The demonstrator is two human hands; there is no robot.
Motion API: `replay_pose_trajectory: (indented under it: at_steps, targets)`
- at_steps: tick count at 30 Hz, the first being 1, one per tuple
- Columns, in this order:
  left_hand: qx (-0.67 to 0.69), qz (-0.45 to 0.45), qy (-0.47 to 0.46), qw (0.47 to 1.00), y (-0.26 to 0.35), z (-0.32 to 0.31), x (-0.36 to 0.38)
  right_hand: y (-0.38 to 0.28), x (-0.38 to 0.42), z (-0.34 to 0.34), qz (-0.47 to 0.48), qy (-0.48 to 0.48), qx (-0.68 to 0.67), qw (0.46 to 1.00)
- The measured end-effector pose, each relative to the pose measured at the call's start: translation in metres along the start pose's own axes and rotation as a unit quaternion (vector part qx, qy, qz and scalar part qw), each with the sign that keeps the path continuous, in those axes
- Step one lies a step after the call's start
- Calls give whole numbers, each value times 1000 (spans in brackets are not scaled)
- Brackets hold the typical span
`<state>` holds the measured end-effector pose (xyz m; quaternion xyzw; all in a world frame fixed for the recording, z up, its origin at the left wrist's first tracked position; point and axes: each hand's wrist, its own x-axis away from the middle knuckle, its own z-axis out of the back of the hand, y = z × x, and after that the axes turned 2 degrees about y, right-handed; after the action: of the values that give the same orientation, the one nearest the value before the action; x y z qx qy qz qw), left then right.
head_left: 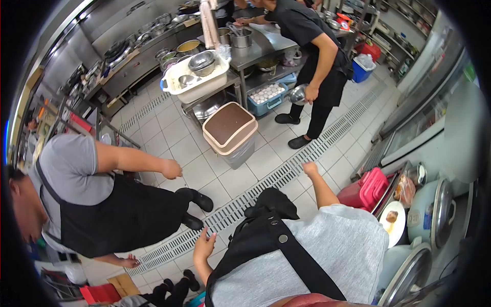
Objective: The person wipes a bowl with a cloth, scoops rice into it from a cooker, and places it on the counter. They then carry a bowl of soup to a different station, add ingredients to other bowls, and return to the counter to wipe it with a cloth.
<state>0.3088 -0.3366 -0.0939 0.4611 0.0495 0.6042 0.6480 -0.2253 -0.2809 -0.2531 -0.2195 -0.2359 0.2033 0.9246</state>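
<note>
Near the bottom centre, my left hand [204,244] is held low with its fingers apart and nothing in it. It is above the slotted floor drain [245,197]. My right hand [310,169] is further up and to the right, at the end of my bent arm. Its fingers look curled in, with no object visible in them. The drain's grating runs close by that hand too. My black apron [255,235] hangs in front of me over a grey shirt.
One co-worker [87,199] in a black apron is close on my left. Another person [317,56] holds a metal bowl [298,94] beside a steel table. A lined bin [230,128] stands ahead; a pink container [365,189], plate [393,224] and lidded pots [432,215] are right.
</note>
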Motion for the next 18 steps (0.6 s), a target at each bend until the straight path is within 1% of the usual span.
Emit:
replay_pose_trajectory:
  at_steps: [2, 3, 4, 5, 6, 7, 8, 9, 10, 11, 12, 13, 14, 15, 17, 18]
  targets:
    - [-21, 1, 13, 1000, 1, 2, 7, 78, -54, -39, -57, 54, -23, 997]
    - [-9, 11, 27, 1000, -1, 1, 11, 67, -33, -28, -75, 17, -30, 997]
    - [-26, 3, 33, 999, -5, 2, 14, 57, -17, -22, -90, -23, -35, 995]
    - [-40, -1, 44, 998, -9, 4, 19, 49, -10, -32, -29, -60, 39, 997]
    - [-37, 1, 61, 997, -7, 5, 27, 66, -31, -70, 113, -121, 173, 971]
    - [-43, 0, 72, 996, -9, 7, 32, 75, -43, -118, 106, -190, 174, 961]
    - [-47, 5, 91, 995, -5, 12, 39, 63, -46, -153, 104, -261, 184, 942]
    - [-32, 5, 102, 994, -3, 16, 46, 28, -38, -170, 170, -284, 221, 917]
    - [-15, 12, 121, 992, -7, 15, 55, -9, -17, -178, 339, -367, 301, 812]
    - [2, -7, 156, 988, -21, 7, 57, -33, 1, -195, 491, -435, 371, 658]
    - [-10, 27, 149, 988, -1, 18, 79, -26, -8, -261, 278, -504, 301, 760]
    - [-4, 14, 183, 983, -17, 9, 82, -79, 30, -238, 472, -529, 278, 648]
    - [4, 32, 172, 985, -18, 16, 93, -127, 93, -228, 447, -500, 339, 660]
    - [7, -1, 230, 973, -35, 9, 98, -162, 141, -233, 427, -459, 393, 673]
    - [53, 19, 281, 958, -53, 20, 136, -194, 180, -266, 423, -509, 331, 672]
    - [113, 44, 358, 926, -68, 29, 167, -205, 203, -285, 455, -522, 356, 627]
